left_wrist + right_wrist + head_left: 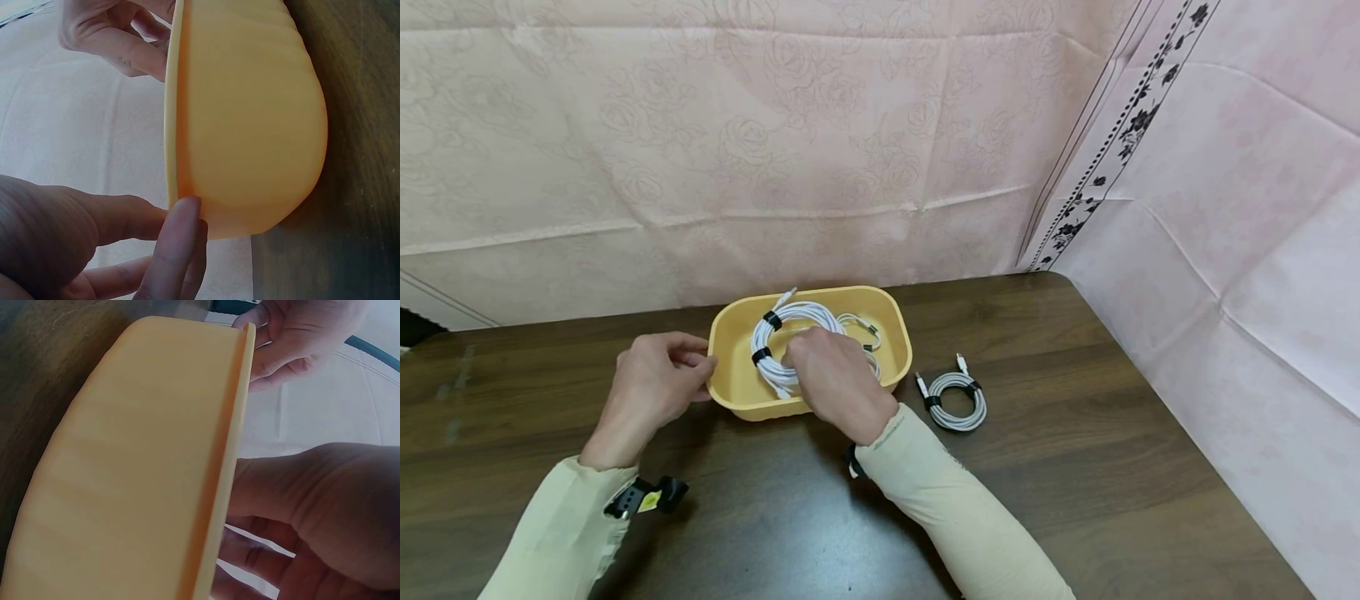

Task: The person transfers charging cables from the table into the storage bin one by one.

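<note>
A yellow plastic basket [730,383] stands near the table's back edge. My left hand [658,375] pinches its left rim; in the left wrist view the finger [178,231] lies against the outer wall and the thumb is at the rim. My right hand [838,379] reaches over the front rim into the basket, its fingertips hidden behind the wall in the right wrist view, so I cannot tell whether they grip anything. Beside those fingers lies a large white coiled cable [812,311] with black straps. A thinner light cable [857,318] is partly visible at the basket's right side.
A grey-white coiled cable [955,423] with black straps and white plugs lies on the dark wooden table [1075,467], right of the basket. Floral cloth [775,167] hangs along the table's back and right edges.
</note>
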Tool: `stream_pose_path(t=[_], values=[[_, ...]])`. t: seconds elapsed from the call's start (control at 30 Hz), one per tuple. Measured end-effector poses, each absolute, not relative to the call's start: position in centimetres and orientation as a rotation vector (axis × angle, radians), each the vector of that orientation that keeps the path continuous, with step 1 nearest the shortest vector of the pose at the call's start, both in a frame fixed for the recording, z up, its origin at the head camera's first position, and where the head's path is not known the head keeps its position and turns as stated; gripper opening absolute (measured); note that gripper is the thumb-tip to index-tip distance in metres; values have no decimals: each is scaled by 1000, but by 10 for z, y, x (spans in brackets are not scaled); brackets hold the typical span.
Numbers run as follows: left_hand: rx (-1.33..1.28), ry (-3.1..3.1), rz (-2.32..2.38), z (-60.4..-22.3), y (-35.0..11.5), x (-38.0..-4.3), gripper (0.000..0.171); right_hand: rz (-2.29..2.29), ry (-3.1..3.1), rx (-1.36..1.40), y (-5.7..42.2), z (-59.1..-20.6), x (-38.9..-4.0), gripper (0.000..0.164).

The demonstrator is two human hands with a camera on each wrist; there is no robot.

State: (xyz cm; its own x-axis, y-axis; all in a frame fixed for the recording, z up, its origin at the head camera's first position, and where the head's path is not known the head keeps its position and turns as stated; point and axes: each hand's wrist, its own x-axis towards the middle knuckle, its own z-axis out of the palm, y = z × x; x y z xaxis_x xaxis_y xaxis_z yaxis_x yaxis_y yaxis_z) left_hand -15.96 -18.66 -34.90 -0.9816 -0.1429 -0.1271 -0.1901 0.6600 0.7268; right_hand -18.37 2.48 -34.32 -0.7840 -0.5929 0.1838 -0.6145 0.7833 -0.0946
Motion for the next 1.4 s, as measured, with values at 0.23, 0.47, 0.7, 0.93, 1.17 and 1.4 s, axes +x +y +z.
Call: stream_pose_path(t=[0.23,0.47,0.7,0.93,1.17,1.4], values=[[-292,2792,1251,-348,-185,-160,40,218,-2823,969,24,-345,-184,41],[-280,2795,1262,-348,-186,-159,40,228,-2820,998,23,-347,-185,41],[-303,2795,1241,-347,-185,-160,39,257,-2831,1015,21,-348,-186,42],[-308,2800,1233,-348,-185,-160,39,267,-2851,1031,20,-349,-187,44],[-297,2817,1225,-348,-186,-159,39,268,-2845,1044,17,-350,-187,40],[-293,2810,1227,-349,-186,-159,40,238,-2820,1051,14,-353,-188,40]])
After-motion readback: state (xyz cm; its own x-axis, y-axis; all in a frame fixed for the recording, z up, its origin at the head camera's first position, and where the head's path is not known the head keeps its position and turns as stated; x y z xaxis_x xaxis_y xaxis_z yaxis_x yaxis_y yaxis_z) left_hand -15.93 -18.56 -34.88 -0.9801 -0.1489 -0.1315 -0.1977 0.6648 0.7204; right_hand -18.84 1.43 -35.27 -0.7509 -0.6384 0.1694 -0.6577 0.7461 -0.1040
